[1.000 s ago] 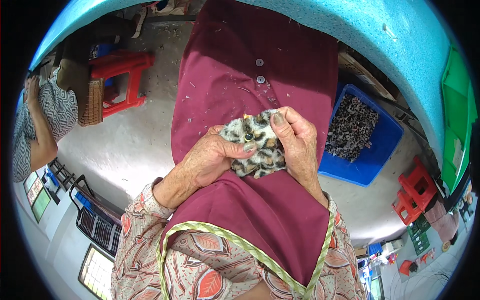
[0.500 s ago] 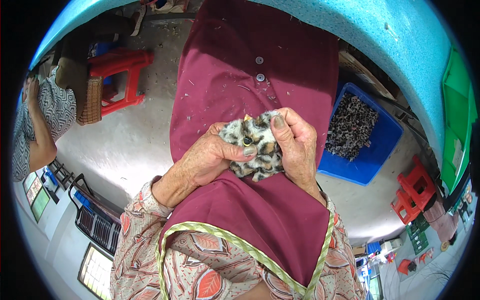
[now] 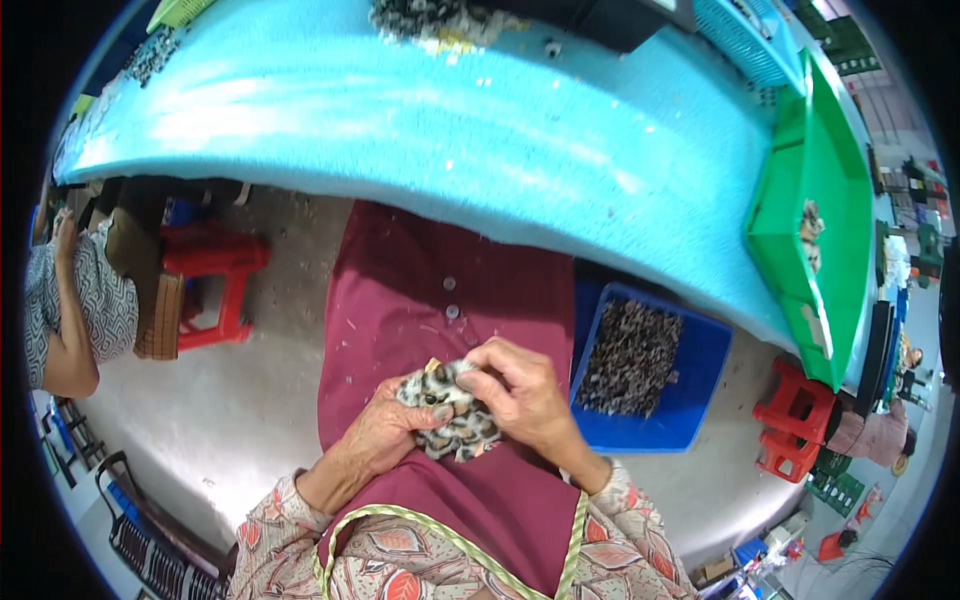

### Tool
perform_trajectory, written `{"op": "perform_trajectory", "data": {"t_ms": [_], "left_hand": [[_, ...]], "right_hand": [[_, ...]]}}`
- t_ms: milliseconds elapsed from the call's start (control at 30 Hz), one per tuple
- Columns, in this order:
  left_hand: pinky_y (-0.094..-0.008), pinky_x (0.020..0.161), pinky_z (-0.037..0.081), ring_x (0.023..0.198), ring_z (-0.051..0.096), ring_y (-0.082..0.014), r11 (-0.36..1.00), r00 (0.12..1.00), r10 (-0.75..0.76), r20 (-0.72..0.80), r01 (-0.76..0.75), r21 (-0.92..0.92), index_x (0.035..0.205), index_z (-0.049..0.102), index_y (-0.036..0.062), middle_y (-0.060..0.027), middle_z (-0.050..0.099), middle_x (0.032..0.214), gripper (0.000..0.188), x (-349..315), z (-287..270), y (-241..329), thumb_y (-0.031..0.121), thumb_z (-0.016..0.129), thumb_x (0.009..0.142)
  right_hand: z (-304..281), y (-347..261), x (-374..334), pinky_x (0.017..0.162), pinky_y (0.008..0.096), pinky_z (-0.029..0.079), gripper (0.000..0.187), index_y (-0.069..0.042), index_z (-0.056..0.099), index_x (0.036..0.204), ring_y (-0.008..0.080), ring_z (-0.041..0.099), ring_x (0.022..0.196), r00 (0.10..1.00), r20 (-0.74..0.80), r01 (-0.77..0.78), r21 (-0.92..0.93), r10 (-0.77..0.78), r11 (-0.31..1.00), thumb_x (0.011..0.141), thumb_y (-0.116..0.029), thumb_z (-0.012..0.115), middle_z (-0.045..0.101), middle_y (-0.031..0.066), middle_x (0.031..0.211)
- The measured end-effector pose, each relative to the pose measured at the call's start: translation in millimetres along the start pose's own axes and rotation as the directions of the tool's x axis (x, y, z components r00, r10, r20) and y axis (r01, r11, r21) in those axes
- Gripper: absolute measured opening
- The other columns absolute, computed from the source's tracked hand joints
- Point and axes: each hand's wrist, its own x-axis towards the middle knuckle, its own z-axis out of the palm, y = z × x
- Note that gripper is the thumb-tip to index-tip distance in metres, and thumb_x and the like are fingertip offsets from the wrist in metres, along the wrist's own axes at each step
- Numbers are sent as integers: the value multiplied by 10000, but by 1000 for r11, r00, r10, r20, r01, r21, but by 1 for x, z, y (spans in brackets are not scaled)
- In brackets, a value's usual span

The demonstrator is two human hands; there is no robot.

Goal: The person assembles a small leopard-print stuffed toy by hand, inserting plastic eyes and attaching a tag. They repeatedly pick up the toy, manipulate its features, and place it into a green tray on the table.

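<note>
A small plush animal [image 3: 462,432] in spotted black, tan and white fur rests over the lap of the maroon apron [image 3: 400,270]. A dark eye and a yellowish bit at its top edge show. My left hand [image 3: 385,425] grips it from the left, thumb lying across its front. With thumb and fingers bent together, my right hand [image 3: 515,388] pinches the fur at its upper right. The fingers of both hands behind the plush are partly hidden.
A table with a light blue cover [image 3: 400,130] spans ahead, bearing a green tray [image 3: 770,235] at right and dark scraps [image 3: 430,18] at the far edge. A blue bin [image 3: 700,390] of spotted pieces stands right. Red stools [image 3: 235,300] and a seated person [image 3: 75,310] are at left.
The view has tilted up, bringing the tabletop and green tray into sight. My right hand has shifted its pinch over the plush's upper right; my left still holds it.
</note>
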Motion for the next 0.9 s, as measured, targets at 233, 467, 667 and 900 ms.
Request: {"op": "perform_trajectory", "data": {"t_ms": [233, 467, 667, 900], "left_hand": [[-344, 837, 556, 884, 670, -208, 998, 998, 26, -61, -23, 55, 1095, 626, -39, -116, 686, 991, 287, 3, -4, 5, -58, 648, 809], [-362, 845, 555, 899, 670, -219, 998, 996, 63, -60, -61, 28, 1099, 627, -37, -115, 686, 1002, 320, 0, -6, 10, -68, 661, 782], [-373, 855, 550, 908, 669, -223, 998, 994, 69, -84, -69, 7, 1092, 619, -36, -111, 684, 998, 314, 0, -12, 8, -83, 634, 782], [-351, 840, 543, 891, 663, -208, 992, 986, 122, -114, -123, -8, 1086, 604, -29, -104, 675, 999, 304, 2, -21, 10, -84, 617, 787]], "right_hand": [[-111, -34, 126, 516, 211, 404, 57, -2, 639, 861, 62, 511, 571, 877, -450, 126, -120, -168, 985, 859, -16, 584, 591, 17, 678], [-136, -26, 226, 713, 365, 522, 173, -35, 698, 943, 284, 655, 708, 796, -199, 270, -728, -571, 630, 789, -112, 681, 670, 152, 797], [-128, -20, 239, 678, 308, 510, 157, -27, 709, 930, 198, 654, 716, 842, -150, 182, -825, -519, 535, 789, -92, 686, 683, 116, 806], [-136, -43, 181, 639, 241, 482, 126, -46, 696, 969, 85, 584, 696, 946, -192, 240, -121, -260, 963, 863, -70, 633, 676, 39, 832]]}}
